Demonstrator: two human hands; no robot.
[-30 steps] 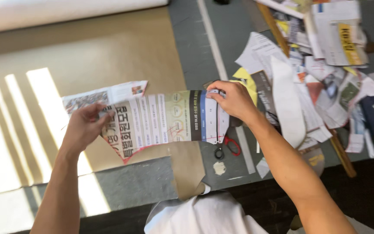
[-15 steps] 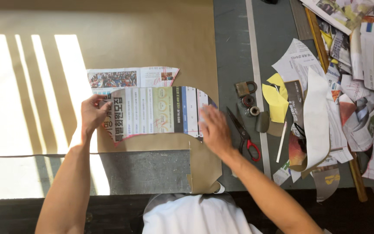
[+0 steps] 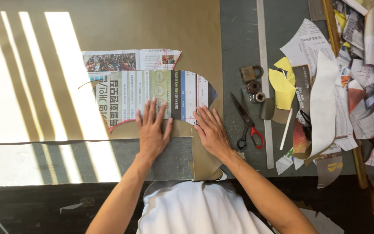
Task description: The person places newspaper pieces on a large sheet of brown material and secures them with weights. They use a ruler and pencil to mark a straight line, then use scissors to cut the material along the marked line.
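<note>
Both hands lie flat with the fingers spread and grip nothing. The left hand [image 3: 152,130] presses on the lower edge of a curved piece of printed newspaper [image 3: 152,93], and the right hand [image 3: 211,132] presses its lower right corner, at about 4 o'clock from the middle of the paper. The newspaper piece lies on a large sheet of tan leather-like material [image 3: 109,34], which covers the far left part of the dark grey bench [image 3: 239,39]. A second strip of newspaper with photographs [image 3: 130,60] lies touching it at 12 o'clock.

No box or tray is visible; the loose things lie directly on the bench. At 3 o'clock from the right hand, just beside it, are black scissors with one red handle [image 3: 247,123]. Beyond them, at about 1 o'clock, stand a rusty brown padlock [image 3: 249,73] and two small round metal weights [image 3: 255,92]. A long grey metal ruler [image 3: 265,78] runs from 12 to 6 o'clock beside these. Farther to 3 o'clock there is a yellow paper cut-out [image 3: 282,84], a white stick [image 3: 285,130] and a heap of paper scraps [image 3: 351,69].

The near edge of the tan sheet ends just under the left hand, with bare bench below it. The left side, at 9 o'clock, has sunlit open room.
</note>
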